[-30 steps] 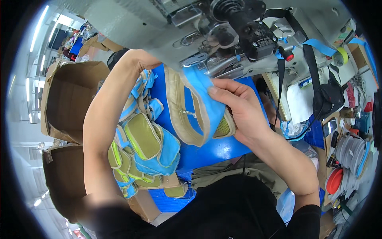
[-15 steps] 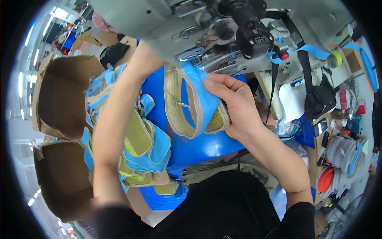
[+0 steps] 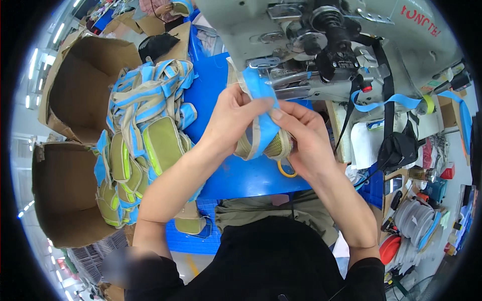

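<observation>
My left hand (image 3: 228, 118) and my right hand (image 3: 306, 135) meet at a sewn fabric bag piece (image 3: 262, 133), blue with beige edging and some olive mesh. The fingers of both hands pinch its blue band close together. The band's far end lies at the metal guide and arm of an industrial sewing machine (image 3: 329, 55). My hands hide much of the piece. Below my right hand shows the yellow handle loop (image 3: 286, 170) of a tool, the rest of which I cannot make out.
A heap of blue, beige and olive sewn pieces (image 3: 150, 115) lies left on the blue table (image 3: 241, 175). Two open cardboard boxes (image 3: 68, 190) stand beyond it. Blue tape (image 3: 386, 104) and a black pouch (image 3: 399, 148) hang at the right, above stacked pale reels (image 3: 416, 220).
My left hand has come back from behind the machine head to the blue band beside my right hand. The bag piece's open loop is now mostly covered. The view has shifted.
</observation>
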Motion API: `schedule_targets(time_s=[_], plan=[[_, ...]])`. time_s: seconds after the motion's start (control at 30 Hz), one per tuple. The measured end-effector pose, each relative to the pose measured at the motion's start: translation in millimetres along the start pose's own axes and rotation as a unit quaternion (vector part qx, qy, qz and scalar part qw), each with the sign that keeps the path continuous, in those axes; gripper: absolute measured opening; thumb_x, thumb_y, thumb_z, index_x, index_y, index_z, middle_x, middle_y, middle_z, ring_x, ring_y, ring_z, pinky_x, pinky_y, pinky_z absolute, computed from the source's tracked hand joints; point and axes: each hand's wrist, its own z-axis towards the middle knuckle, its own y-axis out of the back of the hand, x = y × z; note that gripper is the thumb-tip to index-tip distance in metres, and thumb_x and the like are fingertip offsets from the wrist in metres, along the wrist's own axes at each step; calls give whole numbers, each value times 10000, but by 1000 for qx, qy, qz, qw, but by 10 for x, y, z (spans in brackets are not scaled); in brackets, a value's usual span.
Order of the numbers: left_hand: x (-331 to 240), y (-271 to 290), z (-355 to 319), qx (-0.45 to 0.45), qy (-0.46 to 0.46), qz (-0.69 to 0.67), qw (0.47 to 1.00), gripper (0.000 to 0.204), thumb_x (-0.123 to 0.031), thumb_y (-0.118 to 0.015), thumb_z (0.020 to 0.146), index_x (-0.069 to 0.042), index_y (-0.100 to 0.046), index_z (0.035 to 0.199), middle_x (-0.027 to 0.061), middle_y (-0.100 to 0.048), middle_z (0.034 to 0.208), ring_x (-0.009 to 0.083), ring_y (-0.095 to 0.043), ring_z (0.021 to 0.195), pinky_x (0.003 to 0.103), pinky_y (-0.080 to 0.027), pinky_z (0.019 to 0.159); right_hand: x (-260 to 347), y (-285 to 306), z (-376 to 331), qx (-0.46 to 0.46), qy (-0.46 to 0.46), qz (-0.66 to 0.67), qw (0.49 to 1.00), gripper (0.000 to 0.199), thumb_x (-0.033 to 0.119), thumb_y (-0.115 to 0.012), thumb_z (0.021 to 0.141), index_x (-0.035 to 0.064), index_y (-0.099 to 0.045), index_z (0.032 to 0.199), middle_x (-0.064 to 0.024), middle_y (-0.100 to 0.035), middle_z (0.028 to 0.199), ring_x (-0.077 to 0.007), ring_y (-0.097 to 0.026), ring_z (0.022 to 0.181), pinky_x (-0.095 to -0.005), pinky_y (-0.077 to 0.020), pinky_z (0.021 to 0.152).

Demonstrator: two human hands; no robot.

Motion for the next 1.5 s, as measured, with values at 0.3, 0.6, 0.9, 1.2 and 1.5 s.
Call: schedule_targets(time_s=[0.3, 0.6, 0.9, 1.2, 1.5], plan=[[78, 35, -50, -42, -67, 72, 994, 227, -119, -758, 935, -35, -654, 1118, 36, -714, 1031, 107, -663, 875, 258, -523, 789, 66, -13, 17, -34, 57, -89, 994, 290, 141, -764, 960, -40, -707, 1179, -46, -740, 976, -70, -660, 814, -237, -508, 699], [-131, 5, -556, -1, -3, -76, 997, 214, -179, -638, 1053, -12, -673, 1182, 89, -744, 1044, 169, -728, 924, 314, -584, 883, -217, 68, -715, -2, 243, -273, 931, 336, 197, -757, 976, -11, -674, 1227, -43, -723, 1014, -84, -660, 910, -235, -510, 758], [268, -82, -1213, 65, 84, -66, 992, 356, -239, -588, 1080, 22, -634, 1318, 95, -739, 1188, 157, -701, 1065, 339, -553, 952, -256, 28, -749, 20, 103, -152, 983, 305, 273, -719, 1014, -30, -746, 1031, 10, -684, 818, -33, -565, 744, -228, -444, 642], [308, -91, -1114, 73, 20, 29, 997, 355, -153, -721, 1003, -3, -652, 1317, 63, -751, 1147, 104, -696, 1003, 284, -555, 882, -238, 49, -787, 6, 145, -177, 973, 299, 253, -679, 1030, -15, -729, 907, 20, -653, 751, -27, -548, 708, -231, -432, 623], [420, -124, -1203, 62, 65, -94, 992, 322, -107, -741, 984, 0, -681, 1282, 54, -763, 1102, 112, -714, 963, 275, -568, 855, 12, 85, -410, 25, 46, -205, 977, 355, 329, -671, 1021, 23, -756, 863, 5, -684, 741, -41, -567, 656, -233, -393, 579]])
